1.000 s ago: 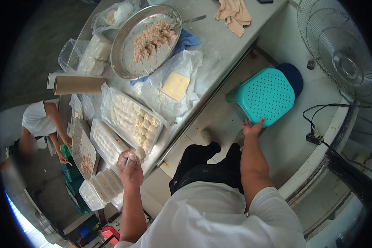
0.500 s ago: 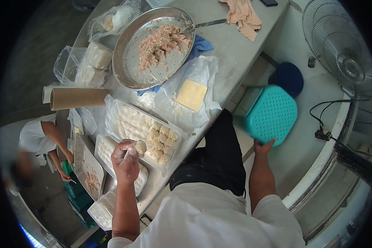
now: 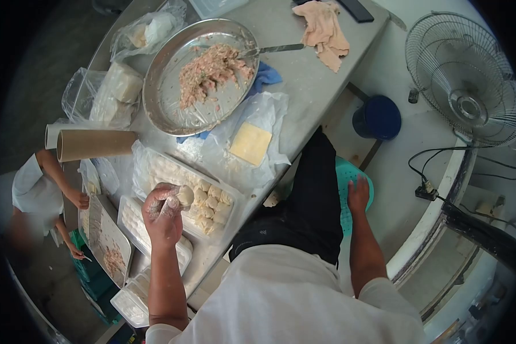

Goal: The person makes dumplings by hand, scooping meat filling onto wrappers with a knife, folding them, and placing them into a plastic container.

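Observation:
In my left hand (image 3: pixel 163 209), floury fingers pinch a small pale wrapped dumpling (image 3: pixel 185 198) above the table. Below it sits a plastic tray (image 3: pixel 235 200) with wrapped dumplings (image 3: pixel 213 205) packed in rows, partly under clear film. My right hand (image 3: pixel 358 194) is down beside my leg, fingers stretched out over the teal perforated stool (image 3: pixel 344 172), which my thigh partly hides. A stack of yellow square wrappers (image 3: pixel 251 143) lies on white plastic. Farther along, a round metal pan (image 3: pixel 149 103) holds minced filling (image 3: pixel 209 71) with a long-handled utensil (image 3: pixel 281 49) in it.
Across the table's left end, another person (image 3: pixel 37 183) works beside a metal tray (image 3: pixel 123 275) of filling. A cardboard tube (image 3: pixel 97 146) and bagged blocks (image 3: pixel 117 94) line the far edge. To my right are a blue bucket (image 3: pixel 377 117), a wire fan (image 3: pixel 467 80) and cables (image 3: pixel 425 192).
The teal stool has moved left, now partly behind my leg. My right hand has gone from its edge to spread fingers above it. My left hand still pinches the dumpling; the view has shifted.

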The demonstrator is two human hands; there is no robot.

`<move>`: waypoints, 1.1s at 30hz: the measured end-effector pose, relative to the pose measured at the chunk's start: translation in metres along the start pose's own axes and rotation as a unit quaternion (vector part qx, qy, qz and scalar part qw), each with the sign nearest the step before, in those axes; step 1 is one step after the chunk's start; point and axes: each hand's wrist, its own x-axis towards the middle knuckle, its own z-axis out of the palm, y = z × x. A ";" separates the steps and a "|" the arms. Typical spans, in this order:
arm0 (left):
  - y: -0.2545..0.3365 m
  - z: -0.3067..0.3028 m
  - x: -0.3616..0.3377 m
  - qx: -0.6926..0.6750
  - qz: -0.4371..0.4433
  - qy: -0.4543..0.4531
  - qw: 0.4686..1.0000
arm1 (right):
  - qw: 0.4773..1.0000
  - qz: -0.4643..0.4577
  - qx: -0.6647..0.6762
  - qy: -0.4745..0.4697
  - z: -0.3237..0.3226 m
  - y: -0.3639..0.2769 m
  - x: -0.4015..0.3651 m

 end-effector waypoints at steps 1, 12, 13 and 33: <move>0.002 0.006 0.008 -0.001 0.002 -0.002 1.000 | 1.000 0.000 0.001 0.003 0.000 -0.008 0.002; 0.024 0.152 0.156 -0.010 0.078 -0.053 0.995 | 0.943 -0.028 -0.082 -0.323 -0.025 0.046 0.096; 0.019 0.169 0.162 0.000 0.077 -0.035 0.996 | 0.927 -0.061 -0.103 -0.354 -0.022 0.054 0.101; -0.016 0.294 0.266 -0.049 -0.056 -0.112 0.991 | 0.945 0.005 0.083 -0.317 0.089 0.203 0.014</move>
